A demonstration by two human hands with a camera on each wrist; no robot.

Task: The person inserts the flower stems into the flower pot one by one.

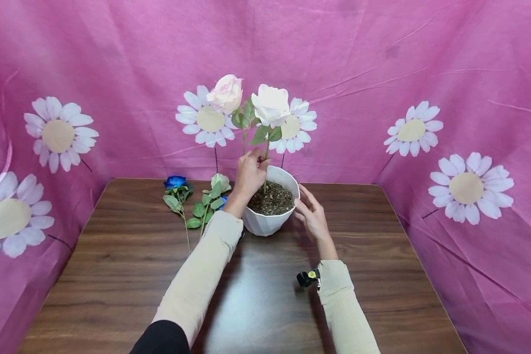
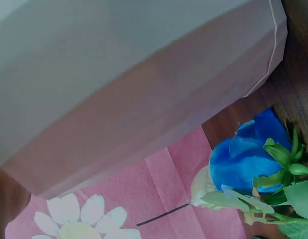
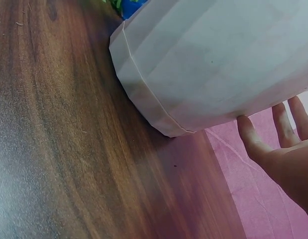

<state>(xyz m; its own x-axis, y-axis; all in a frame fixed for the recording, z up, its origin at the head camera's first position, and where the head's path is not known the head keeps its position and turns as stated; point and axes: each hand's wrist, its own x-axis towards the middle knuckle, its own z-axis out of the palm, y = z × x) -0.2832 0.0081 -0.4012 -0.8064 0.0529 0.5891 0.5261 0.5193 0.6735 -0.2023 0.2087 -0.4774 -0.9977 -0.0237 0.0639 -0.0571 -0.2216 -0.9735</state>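
Observation:
A white faceted pot (image 1: 269,224) filled with dark soil (image 1: 272,199) stands on the table. Two roses rise from it: a white rose (image 1: 271,104) and, behind it to the left, a pale pink rose (image 1: 226,93) whose lower stem is hidden by my left hand. My left hand (image 1: 249,173) is over the pot's left side, its fingertips pinching the white rose's stem just above the soil. Against the pot's right side rest the fingertips of my right hand (image 1: 311,216), fingers fairly straight. The right wrist view has these fingers (image 3: 251,137) touching the pot wall.
Left of the pot lie a blue rose (image 1: 175,183) and a white rose with green leaves (image 1: 220,182); another blue rose (image 2: 251,154) lies close beside the pot. The wooden table (image 1: 115,275) meets a pink cloth (image 1: 345,59) printed with daisies at its back and sides.

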